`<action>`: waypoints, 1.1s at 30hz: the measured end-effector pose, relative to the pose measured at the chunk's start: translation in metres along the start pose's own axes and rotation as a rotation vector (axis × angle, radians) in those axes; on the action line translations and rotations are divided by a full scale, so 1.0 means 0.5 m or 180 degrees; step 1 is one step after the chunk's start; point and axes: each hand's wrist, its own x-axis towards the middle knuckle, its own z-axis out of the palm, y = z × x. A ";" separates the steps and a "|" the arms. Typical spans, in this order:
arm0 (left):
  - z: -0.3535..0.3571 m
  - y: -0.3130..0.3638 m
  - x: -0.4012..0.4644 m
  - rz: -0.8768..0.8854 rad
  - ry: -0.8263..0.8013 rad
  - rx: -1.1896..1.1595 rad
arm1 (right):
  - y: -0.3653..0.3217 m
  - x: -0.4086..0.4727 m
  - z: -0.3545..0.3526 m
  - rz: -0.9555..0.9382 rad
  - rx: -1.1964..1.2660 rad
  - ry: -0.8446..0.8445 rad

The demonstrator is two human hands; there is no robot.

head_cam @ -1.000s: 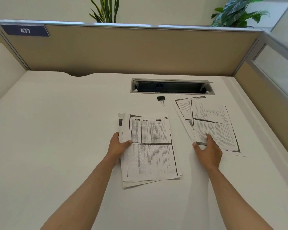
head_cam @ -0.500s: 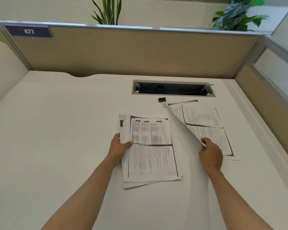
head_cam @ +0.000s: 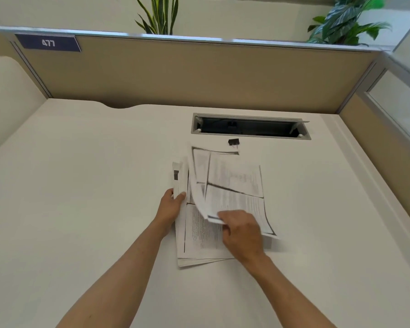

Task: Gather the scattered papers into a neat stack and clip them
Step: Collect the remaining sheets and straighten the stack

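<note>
A plain white counter (head_cam: 81, 185) fills a cubicle walled by tan fabric partitions (head_cam: 199, 74) with a grey metal rail on top; a dark blue number plate (head_cam: 48, 43) sits at the far left of the rail, and green leafy plants (head_cam: 343, 22) rise behind it. A rectangular grey-framed cable slot (head_cam: 250, 126) is cut into the counter near the far wall, and a small black binder clip (head_cam: 233, 141) lies just in front of it. The loose stack of white printed paper sheets (head_cam: 199, 240) rests mid-counter, its long axis running away from the person, edges uneven. The left hand (head_cam: 172, 204) pinches the stack's left edge. The right hand (head_cam: 243, 234) pinches a few curled, blurred printed sheets (head_cam: 232, 185) by their near edge, held above the stack and tilted slightly leftward.
</note>
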 end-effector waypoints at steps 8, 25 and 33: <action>-0.002 -0.010 -0.001 0.0095 -0.0069 0.0009 | 0.012 -0.030 0.029 -0.0038 0.0482 -0.2390; 0.032 0.001 -0.030 0.0328 -0.0300 -0.0037 | 0.097 -0.009 0.043 0.1569 0.0282 -0.1302; 0.003 0.037 -0.058 0.0997 -0.0490 0.0101 | 0.120 0.055 -0.011 0.2773 0.2586 -0.0564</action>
